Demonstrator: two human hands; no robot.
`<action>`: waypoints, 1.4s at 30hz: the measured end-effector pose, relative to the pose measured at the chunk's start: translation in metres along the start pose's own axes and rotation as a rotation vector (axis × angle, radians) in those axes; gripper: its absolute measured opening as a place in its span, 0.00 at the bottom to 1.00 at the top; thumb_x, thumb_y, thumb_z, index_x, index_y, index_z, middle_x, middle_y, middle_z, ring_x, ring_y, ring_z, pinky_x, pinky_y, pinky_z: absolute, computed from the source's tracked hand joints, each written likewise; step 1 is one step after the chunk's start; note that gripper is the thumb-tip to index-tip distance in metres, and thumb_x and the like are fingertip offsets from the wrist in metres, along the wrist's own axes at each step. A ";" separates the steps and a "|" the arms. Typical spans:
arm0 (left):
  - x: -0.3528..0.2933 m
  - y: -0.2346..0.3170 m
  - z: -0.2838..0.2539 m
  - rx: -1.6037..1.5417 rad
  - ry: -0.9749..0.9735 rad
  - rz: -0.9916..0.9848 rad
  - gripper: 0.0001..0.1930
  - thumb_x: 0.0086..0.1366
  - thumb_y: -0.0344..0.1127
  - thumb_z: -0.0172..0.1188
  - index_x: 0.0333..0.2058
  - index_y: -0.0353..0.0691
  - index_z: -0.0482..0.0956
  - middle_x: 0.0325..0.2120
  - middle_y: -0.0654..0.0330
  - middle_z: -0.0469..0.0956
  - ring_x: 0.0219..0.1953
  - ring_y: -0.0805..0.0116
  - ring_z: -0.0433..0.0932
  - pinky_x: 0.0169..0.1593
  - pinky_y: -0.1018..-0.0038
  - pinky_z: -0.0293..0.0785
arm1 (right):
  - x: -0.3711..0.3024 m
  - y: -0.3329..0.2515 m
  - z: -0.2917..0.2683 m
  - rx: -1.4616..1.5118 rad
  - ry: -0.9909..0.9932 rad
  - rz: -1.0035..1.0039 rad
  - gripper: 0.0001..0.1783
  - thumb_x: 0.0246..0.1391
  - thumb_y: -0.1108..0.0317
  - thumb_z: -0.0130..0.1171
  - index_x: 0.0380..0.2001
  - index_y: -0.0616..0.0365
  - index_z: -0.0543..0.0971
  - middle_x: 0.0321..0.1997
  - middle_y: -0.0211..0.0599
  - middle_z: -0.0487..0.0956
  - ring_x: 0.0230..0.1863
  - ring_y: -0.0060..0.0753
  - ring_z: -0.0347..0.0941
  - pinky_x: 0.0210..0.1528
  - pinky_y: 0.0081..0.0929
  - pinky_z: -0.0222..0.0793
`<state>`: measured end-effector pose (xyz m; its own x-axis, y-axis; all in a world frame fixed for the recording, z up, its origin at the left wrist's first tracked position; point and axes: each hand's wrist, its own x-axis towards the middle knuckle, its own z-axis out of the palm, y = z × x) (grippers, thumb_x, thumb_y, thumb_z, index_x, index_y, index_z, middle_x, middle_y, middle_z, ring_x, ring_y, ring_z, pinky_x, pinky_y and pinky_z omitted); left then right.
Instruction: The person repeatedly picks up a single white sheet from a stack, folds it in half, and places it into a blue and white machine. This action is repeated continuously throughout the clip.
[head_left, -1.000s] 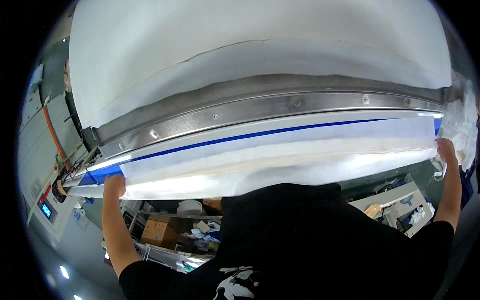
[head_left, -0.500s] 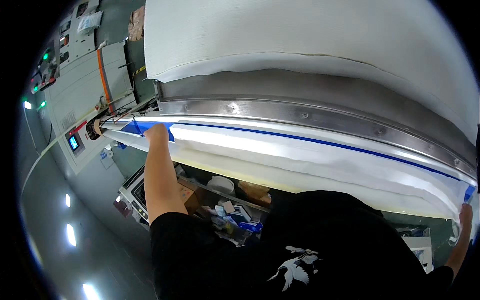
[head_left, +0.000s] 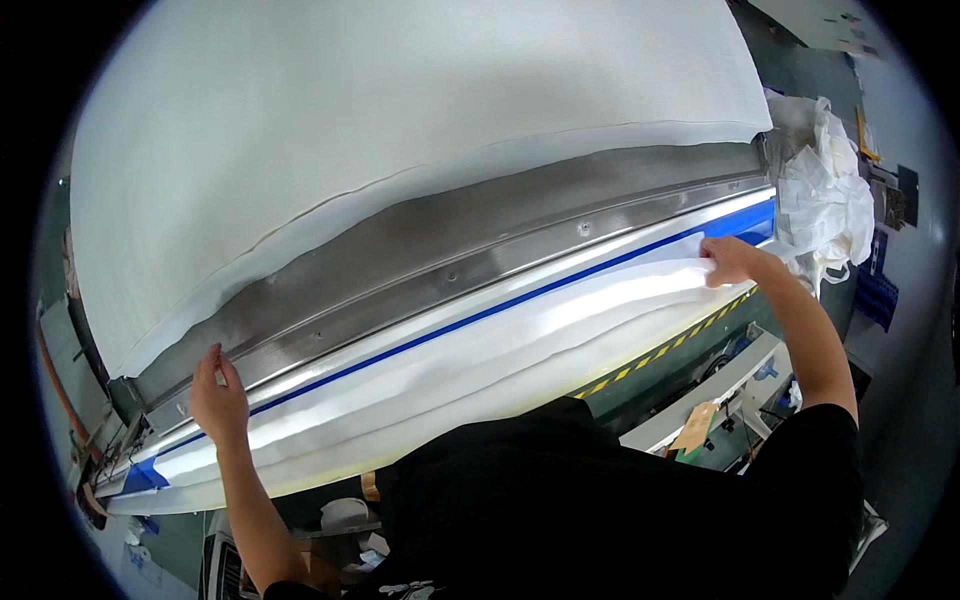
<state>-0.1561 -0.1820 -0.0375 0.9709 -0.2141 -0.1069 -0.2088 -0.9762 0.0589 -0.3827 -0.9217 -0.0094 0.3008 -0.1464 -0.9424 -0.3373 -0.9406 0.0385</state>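
A long white cloth (head_left: 480,340) lies along the near side of the machine, a blue strip (head_left: 520,296) running beside its far edge. My right hand (head_left: 730,262) has its fingers closed on the cloth's right end, just below the wide blue patch (head_left: 750,222). At the left, my left hand (head_left: 219,398) is raised in front of the metal rail (head_left: 400,290), fingers stretched upward and thumb apart, with nothing in it. Another blue patch (head_left: 147,477) shows at the strip's left end, away from that hand.
Beyond the rail spreads a large white sheet (head_left: 420,90) with a wavy near edge. Crumpled white plastic bags (head_left: 825,195) sit at the far right. Below the cloth are a yellow-black striped edge (head_left: 665,347), a pale equipment frame (head_left: 690,390) and a white bucket (head_left: 345,514).
The view has swung toward the right end. My left hand has left the blue patch at the left end and come up open by the rail. My right hand stays at the cloth's right end.
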 end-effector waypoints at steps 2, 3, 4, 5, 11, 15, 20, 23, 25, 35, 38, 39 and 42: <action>-0.001 0.010 -0.006 -0.043 -0.004 -0.057 0.11 0.64 0.34 0.57 0.43 0.41 0.81 0.37 0.55 0.82 0.37 0.59 0.82 0.40 0.67 0.76 | -0.001 -0.031 -0.011 0.113 0.031 -0.037 0.29 0.34 0.59 0.69 0.41 0.60 0.75 0.38 0.50 0.80 0.42 0.53 0.76 0.44 0.38 0.71; 0.000 0.013 -0.005 -0.072 -0.007 -0.078 0.11 0.64 0.34 0.57 0.43 0.40 0.81 0.36 0.55 0.82 0.36 0.59 0.82 0.39 0.68 0.76 | 0.000 -0.037 -0.008 0.113 0.090 -0.057 0.29 0.34 0.58 0.70 0.41 0.60 0.74 0.38 0.49 0.80 0.41 0.52 0.76 0.44 0.38 0.71; 0.001 0.011 -0.003 -0.070 -0.008 -0.076 0.11 0.64 0.34 0.57 0.43 0.40 0.81 0.37 0.55 0.82 0.36 0.60 0.82 0.39 0.68 0.76 | 0.002 -0.043 -0.006 0.113 0.148 -0.077 0.30 0.34 0.57 0.71 0.41 0.60 0.74 0.37 0.49 0.80 0.41 0.51 0.76 0.44 0.37 0.71; 0.002 0.006 -0.004 -0.059 -0.008 -0.076 0.11 0.64 0.34 0.57 0.43 0.40 0.81 0.37 0.55 0.82 0.36 0.60 0.82 0.39 0.69 0.76 | 0.005 -0.047 -0.003 0.114 0.207 -0.106 0.31 0.34 0.56 0.71 0.41 0.60 0.74 0.37 0.48 0.80 0.40 0.51 0.76 0.44 0.36 0.71; -0.015 -0.071 0.008 -0.086 0.113 -0.223 0.13 0.65 0.36 0.57 0.46 0.40 0.80 0.37 0.55 0.82 0.37 0.62 0.82 0.40 0.69 0.76 | 0.023 -0.064 0.007 0.390 0.319 -0.170 0.23 0.41 0.66 0.71 0.39 0.62 0.74 0.38 0.40 0.82 0.40 0.33 0.80 0.44 0.30 0.74; -0.020 -0.126 0.025 -0.253 0.285 -0.302 0.12 0.64 0.35 0.58 0.46 0.43 0.81 0.41 0.56 0.81 0.42 0.60 0.80 0.46 0.67 0.75 | 0.026 -0.108 0.012 0.194 0.466 -0.268 0.18 0.46 0.59 0.68 0.35 0.58 0.75 0.33 0.44 0.80 0.36 0.42 0.79 0.39 0.35 0.73; -0.002 -0.080 0.012 -0.280 0.376 -0.085 0.10 0.60 0.29 0.58 0.41 0.42 0.81 0.36 0.56 0.81 0.37 0.58 0.80 0.42 0.68 0.75 | 0.004 -0.228 0.003 0.939 0.182 -0.508 0.28 0.49 0.63 0.64 0.53 0.58 0.72 0.50 0.44 0.77 0.51 0.37 0.75 0.55 0.35 0.70; -0.006 -0.030 -0.013 -0.600 0.283 -0.041 0.10 0.59 0.27 0.59 0.39 0.41 0.81 0.32 0.57 0.81 0.34 0.63 0.80 0.39 0.71 0.75 | -0.014 -0.354 -0.024 1.173 -0.099 -0.739 0.44 0.46 0.73 0.62 0.67 0.53 0.57 0.64 0.49 0.67 0.65 0.43 0.63 0.66 0.42 0.60; -0.020 0.001 -0.037 -0.821 0.157 0.018 0.09 0.58 0.26 0.60 0.39 0.40 0.80 0.30 0.58 0.80 0.31 0.66 0.79 0.38 0.74 0.75 | -0.026 -0.431 -0.032 1.236 -0.176 -0.942 0.49 0.42 0.77 0.61 0.69 0.50 0.53 0.66 0.49 0.64 0.68 0.42 0.59 0.69 0.42 0.55; -0.076 0.068 -0.080 -1.787 -0.278 -0.381 0.11 0.64 0.31 0.62 0.43 0.32 0.79 0.36 0.62 0.81 0.37 0.78 0.76 0.41 0.81 0.73 | -0.064 -0.563 -0.015 1.087 -0.182 -1.321 0.57 0.36 0.84 0.48 0.72 0.45 0.41 0.73 0.43 0.54 0.73 0.40 0.50 0.72 0.39 0.45; -0.079 0.053 -0.072 -1.857 -0.324 -0.316 0.11 0.64 0.30 0.62 0.43 0.32 0.78 0.36 0.61 0.80 0.38 0.76 0.77 0.42 0.80 0.73 | -0.070 -0.570 -0.011 1.050 -0.176 -1.367 0.57 0.35 0.82 0.48 0.72 0.45 0.42 0.73 0.47 0.54 0.73 0.43 0.49 0.72 0.39 0.45; -0.079 0.050 -0.071 -1.873 -0.328 -0.287 0.10 0.64 0.29 0.62 0.43 0.32 0.78 0.36 0.62 0.80 0.38 0.76 0.77 0.42 0.80 0.73 | -0.074 -0.573 -0.010 1.065 -0.198 -1.351 0.57 0.35 0.82 0.48 0.72 0.45 0.41 0.73 0.48 0.53 0.73 0.43 0.49 0.71 0.39 0.45; -0.083 0.053 -0.072 -1.847 -0.286 -0.277 0.09 0.64 0.29 0.62 0.41 0.33 0.78 0.36 0.62 0.80 0.37 0.76 0.77 0.42 0.80 0.73 | -0.085 -0.575 -0.004 1.128 -0.240 -1.312 0.57 0.37 0.81 0.50 0.72 0.44 0.41 0.73 0.49 0.52 0.74 0.43 0.48 0.71 0.41 0.45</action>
<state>-0.2389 -0.2131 0.0461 0.8639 -0.2673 -0.4269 0.4882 0.2362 0.8401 -0.2109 -0.3691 0.0497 0.7671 0.6143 -0.1847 -0.4327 0.2829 -0.8560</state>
